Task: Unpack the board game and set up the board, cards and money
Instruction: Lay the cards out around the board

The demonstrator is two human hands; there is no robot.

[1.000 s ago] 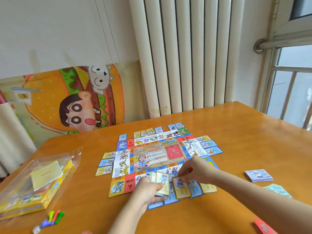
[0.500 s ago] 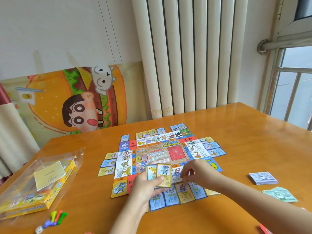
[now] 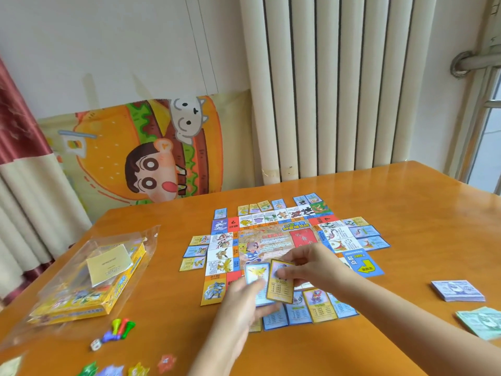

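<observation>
The colourful game board [image 3: 273, 234] lies flat in the middle of the wooden table [image 3: 406, 213], ringed by small property cards. My left hand [image 3: 244, 297] holds a small fan of cards above the board's near edge, a blue-framed card [image 3: 256, 272] showing at the left. My right hand [image 3: 311, 264] pinches the top of a brown-framed card [image 3: 280, 289] from that fan. A row of cards [image 3: 317, 308] lies along the board's near side, partly hidden by my hands. Two money stacks sit at the right: a purple stack [image 3: 458, 290] and a green stack [image 3: 479, 321].
The yellow game box [image 3: 89, 294] sits in a clear plastic bag at the left with a pale leaflet [image 3: 108, 263] on top. Coloured pawns [image 3: 122, 327] and a die [image 3: 95, 344] lie near it. Small paper tokens [image 3: 135, 369] lie along the near edge. A radiator stands behind the table.
My right hand left the card it laid in the near row and came back to the fan in my left hand, taking hold of the brown-framed card. The view tilted slightly.
</observation>
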